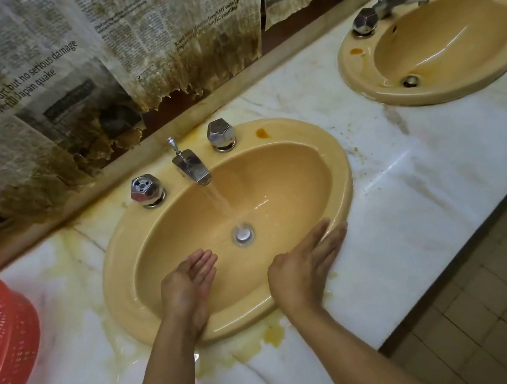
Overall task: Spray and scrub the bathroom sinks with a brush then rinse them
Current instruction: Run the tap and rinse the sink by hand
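Observation:
A yellow-orange oval sink (278,168) sits in a white marble counter, and water runs from its chrome tap (192,167) onto the drain (244,234). My left hand (187,287) is inside the basin near the front, palm up and slightly cupped, holding nothing. My right hand (306,266) lies flat with straight fingers on the sink's front right rim. A second matching sink (440,42) with its own chrome tap (395,3) is at the far right. No brush or spray bottle is in view.
A red perforated plastic basket (2,347) stands on the counter (409,188) at the left edge. Stained, torn newspaper (33,93) covers the wall behind. Yellowish stains ring the near sink. Tiled floor (495,320) lies beyond the counter's front edge at lower right.

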Tool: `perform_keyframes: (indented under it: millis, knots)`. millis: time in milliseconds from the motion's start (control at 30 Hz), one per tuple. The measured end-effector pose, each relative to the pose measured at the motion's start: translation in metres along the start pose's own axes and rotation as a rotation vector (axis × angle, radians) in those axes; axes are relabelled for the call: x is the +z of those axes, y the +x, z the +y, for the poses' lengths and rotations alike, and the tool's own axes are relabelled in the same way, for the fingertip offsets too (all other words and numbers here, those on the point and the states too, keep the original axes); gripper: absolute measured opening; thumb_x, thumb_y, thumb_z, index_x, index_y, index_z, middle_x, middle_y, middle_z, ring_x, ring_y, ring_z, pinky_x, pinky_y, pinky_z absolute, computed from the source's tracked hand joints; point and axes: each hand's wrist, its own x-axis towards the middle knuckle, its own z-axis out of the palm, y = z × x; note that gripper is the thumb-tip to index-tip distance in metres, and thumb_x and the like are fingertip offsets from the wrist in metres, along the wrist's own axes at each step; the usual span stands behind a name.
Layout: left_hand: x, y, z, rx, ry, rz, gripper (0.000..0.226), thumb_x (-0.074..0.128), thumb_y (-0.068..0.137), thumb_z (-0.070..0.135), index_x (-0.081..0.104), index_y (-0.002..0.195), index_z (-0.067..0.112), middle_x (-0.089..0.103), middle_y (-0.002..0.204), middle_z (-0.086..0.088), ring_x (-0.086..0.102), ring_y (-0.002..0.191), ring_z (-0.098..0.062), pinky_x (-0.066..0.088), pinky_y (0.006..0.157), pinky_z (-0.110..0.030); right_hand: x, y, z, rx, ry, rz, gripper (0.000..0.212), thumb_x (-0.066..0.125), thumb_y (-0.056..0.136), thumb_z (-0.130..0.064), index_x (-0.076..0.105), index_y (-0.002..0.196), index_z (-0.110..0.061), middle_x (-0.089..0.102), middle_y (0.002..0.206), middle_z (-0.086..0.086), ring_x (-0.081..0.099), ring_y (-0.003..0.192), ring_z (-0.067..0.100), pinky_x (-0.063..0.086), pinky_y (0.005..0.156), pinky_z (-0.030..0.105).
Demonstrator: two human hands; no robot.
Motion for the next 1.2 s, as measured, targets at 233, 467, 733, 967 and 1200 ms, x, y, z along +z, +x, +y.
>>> perform_keyframes:
  millis: [233, 467, 733, 967, 1200]
  knots:
    - [-0.004, -0.002, -0.001, 0.014, -0.060, 0.001, 0.030, 0.038, 0.110, 0.013, 0.062, 0.116, -0.004, 0.071, 0.119, -0.021, 0.069, 0.114, -0.031, 0.054, 0.097, -0.036, -0.055, 0.132, 0.020, -0.088, -0.040, -0.124, 0.091, 0.054, 0.089, -0.009, -0.001, 0.161, -0.002, -0.006, 0.170, 0.012, -0.002, 0.157, 0.025, 0.009, 0.126, 0.033]
    - [0.015, 0.007, -0.005, -0.024, 0.017, 0.025, 0.028, 0.045, 0.108, 0.015, 0.064, 0.118, -0.003, 0.073, 0.118, -0.020, 0.073, 0.108, -0.029, 0.055, 0.093, -0.037, -0.050, 0.100, 0.032, -0.182, -0.089, -0.147, 0.086, 0.048, 0.097, -0.022, -0.006, 0.160, -0.002, -0.019, 0.166, 0.021, -0.011, 0.155, 0.032, 0.016, 0.126, 0.041]
    - [0.081, 0.030, 0.030, -0.151, -0.256, -0.035, 0.029, 0.037, 0.110, 0.016, 0.058, 0.115, -0.004, 0.065, 0.118, -0.021, 0.060, 0.119, -0.038, 0.045, 0.111, -0.047, -0.068, 0.140, 0.036, -0.247, -0.180, -0.266, 0.091, 0.050, 0.099, -0.034, -0.013, 0.161, -0.010, -0.026, 0.165, 0.015, -0.017, 0.155, 0.028, 0.013, 0.127, 0.042]
    - [0.121, 0.049, 0.059, -0.308, -0.355, 0.019, 0.034, 0.037, 0.109, 0.019, 0.066, 0.102, 0.004, 0.065, 0.095, -0.010, 0.063, 0.093, -0.022, 0.053, 0.082, -0.034, -0.088, 0.156, 0.057, -0.311, 0.042, -0.260, 0.089, 0.055, 0.101, -0.043, -0.001, 0.163, -0.014, -0.005, 0.171, 0.000, 0.001, 0.157, 0.013, 0.013, 0.119, 0.023]
    - [0.137, 0.064, 0.061, -0.329, -0.458, 0.044, 0.022, 0.043, 0.100, 0.009, 0.062, 0.089, 0.009, 0.062, 0.078, -0.004, 0.058, 0.075, -0.015, 0.051, 0.069, -0.028, -0.095, 0.133, 0.070, -0.253, 0.165, -0.297, 0.085, 0.055, 0.102, -0.041, 0.000, 0.164, -0.021, -0.002, 0.170, -0.009, 0.003, 0.154, 0.004, 0.013, 0.112, 0.015]
